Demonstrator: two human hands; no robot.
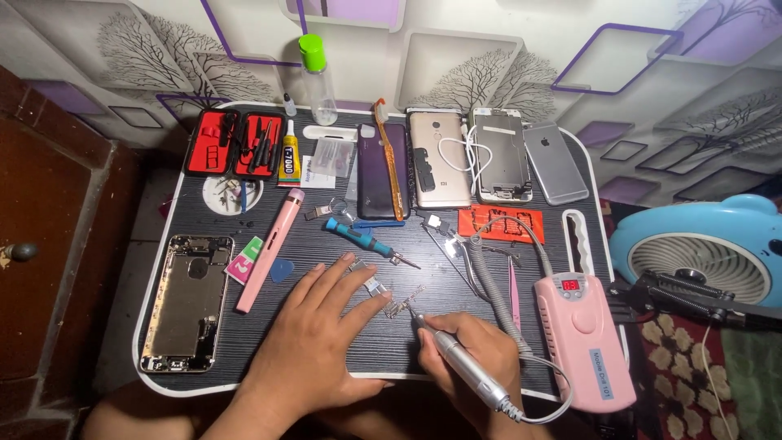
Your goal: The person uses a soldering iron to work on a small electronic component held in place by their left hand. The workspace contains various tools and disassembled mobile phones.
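A dark lap table (pixel 244 342) crowded with phone parts. The left hand (pixel 314 338) lies flat, fingers spread, pinning a small metal part (pixel 376 287) steady — just beside it, the right hand (pixel 472 358) grips a silver rotary handpiece (pixel 458 364) pen-style, tip at the part, its coiled cord running to the pink control box (pixel 582 338) to the right.

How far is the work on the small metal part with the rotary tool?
Done: the gutted phone frame lies open at the left. In hand: the left hand pins a small metal part to the tray; the right hand holds the rotary tool handpiece, tip beside the part. Left: several phones lie untouched at the back.
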